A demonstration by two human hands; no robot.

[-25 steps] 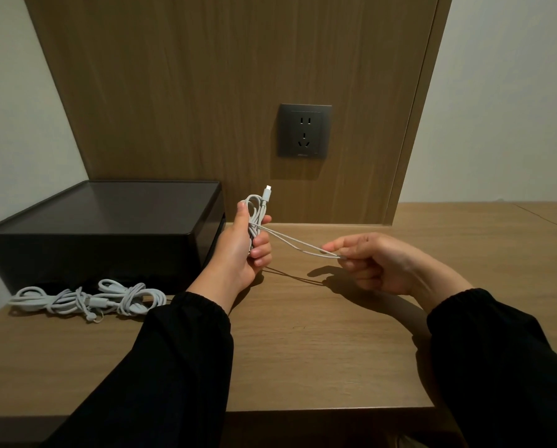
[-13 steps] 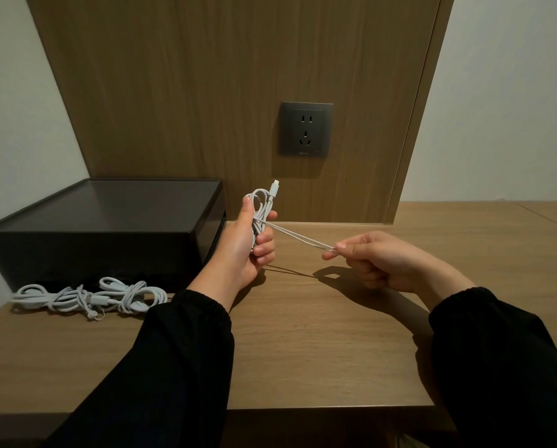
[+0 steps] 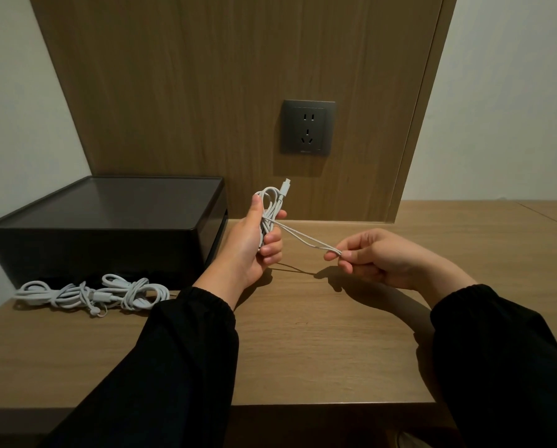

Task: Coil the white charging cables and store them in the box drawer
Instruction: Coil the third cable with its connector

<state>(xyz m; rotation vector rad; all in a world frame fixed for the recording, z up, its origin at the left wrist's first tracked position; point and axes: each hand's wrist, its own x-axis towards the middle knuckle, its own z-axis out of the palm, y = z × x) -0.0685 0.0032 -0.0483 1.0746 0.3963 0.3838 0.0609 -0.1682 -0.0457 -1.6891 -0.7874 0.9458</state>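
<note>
The left hand [image 3: 254, 244] has edged toward the right hand [image 3: 380, 258]
The white cable [image 3: 303, 237] stretched between them is shorter, and its plug [image 3: 285, 186] tips further right.

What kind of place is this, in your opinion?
Probably a home or hotel room: a wooden desk against a wood wall panel with a power socket, and a dark storage box.

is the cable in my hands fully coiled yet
Not yet, partly coiled: the left hand grips a bundle of loops of the white charging cable, while a loose doubled stretch runs to the pinching right hand.
</note>
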